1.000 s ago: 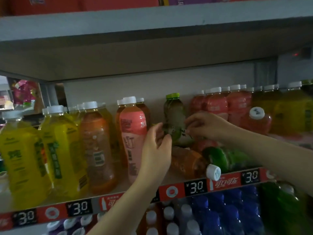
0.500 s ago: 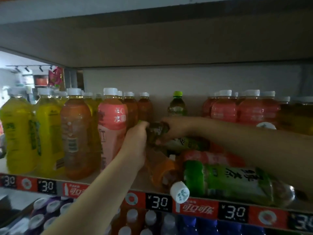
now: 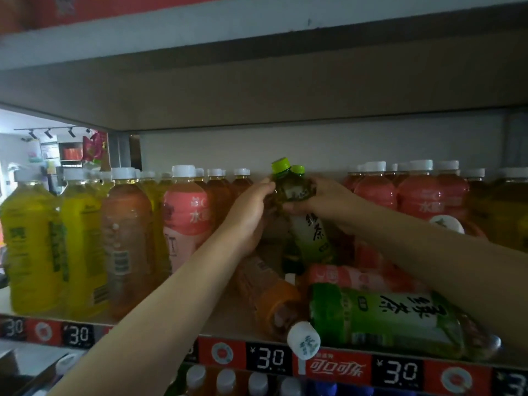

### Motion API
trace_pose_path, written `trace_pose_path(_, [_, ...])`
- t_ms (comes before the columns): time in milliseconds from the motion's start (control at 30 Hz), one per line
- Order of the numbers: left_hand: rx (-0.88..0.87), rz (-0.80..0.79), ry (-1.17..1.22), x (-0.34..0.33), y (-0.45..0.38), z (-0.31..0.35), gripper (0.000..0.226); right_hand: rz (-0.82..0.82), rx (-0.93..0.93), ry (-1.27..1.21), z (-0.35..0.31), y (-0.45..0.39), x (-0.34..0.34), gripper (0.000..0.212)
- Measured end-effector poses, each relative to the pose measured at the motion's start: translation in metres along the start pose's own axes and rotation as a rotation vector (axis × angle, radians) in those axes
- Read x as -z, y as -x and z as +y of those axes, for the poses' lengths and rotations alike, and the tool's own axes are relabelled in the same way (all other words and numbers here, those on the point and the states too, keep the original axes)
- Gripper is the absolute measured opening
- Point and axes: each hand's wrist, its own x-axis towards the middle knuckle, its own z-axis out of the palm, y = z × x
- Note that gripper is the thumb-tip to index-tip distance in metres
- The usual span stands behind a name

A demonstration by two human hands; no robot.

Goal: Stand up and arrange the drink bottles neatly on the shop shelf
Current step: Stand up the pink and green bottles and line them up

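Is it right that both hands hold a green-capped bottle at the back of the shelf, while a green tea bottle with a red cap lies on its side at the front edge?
Not quite. In the head view the lying green tea bottle has a white cap, not a red one. The rest is right: the left hand and right hand hold the green-capped bottle.

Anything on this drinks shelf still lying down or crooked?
Yes. A green tea bottle lies on its side at the shelf front, its white cap past the edge. An orange bottle and a pink bottle lie toppled behind it. The green-capped bottle held in both hands is tilted.
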Motion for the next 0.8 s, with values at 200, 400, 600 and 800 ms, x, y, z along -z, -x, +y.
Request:
trace_pose_path(200, [0.015,-0.173,-0.084,-0.011,-0.008,-0.008,0.029,0.197,-0.162,-0.098,0.016,0.006,0.004,0.064])
trace_pose_path(400, [0.084,-0.224,-0.212,-0.018,-0.012,-0.019,0.04,0.24,-0.257,-0.037,0.025,0.009,0.005,0.054])
trace_pose_path(600, [0.048,-0.233,-0.369,-0.023,-0.012,-0.023,0.047,0.189,-0.273,0.193,0.023,0.012,0.009,0.049])
trace_pose_path(800, [0.063,-0.225,-0.36,-0.024,-0.008,-0.025,0.048,0.197,-0.22,0.484,0.012,0.022,0.012,0.044])
